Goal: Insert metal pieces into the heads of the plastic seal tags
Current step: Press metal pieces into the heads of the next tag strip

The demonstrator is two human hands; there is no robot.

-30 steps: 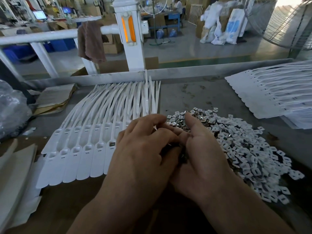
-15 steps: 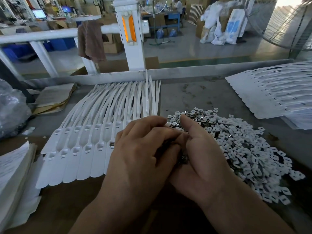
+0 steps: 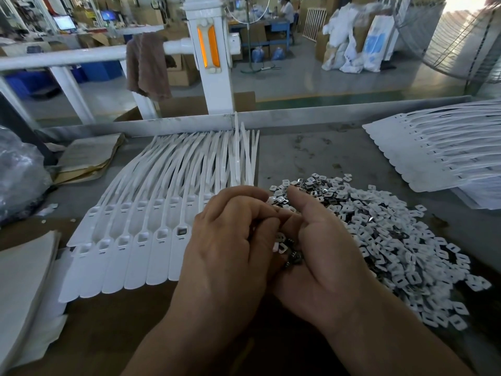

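White plastic seal tags (image 3: 141,240) fan left of the fingers (image 3: 299,200), small metal pieces (image 3: 393,240) heap right. The right hand (image 3: 325,256) cups pieces in curled fingers; the left hand (image 3: 230,240) curls in, grip hidden.

A single view is provided. It is taken from head height and directed forward and down across the workbench (image 3: 311,158). The left hand (image 3: 227,240) and right hand (image 3: 325,248) are framed close, at lower centre. The factory floor (image 3: 298,80) beyond is included along the top.
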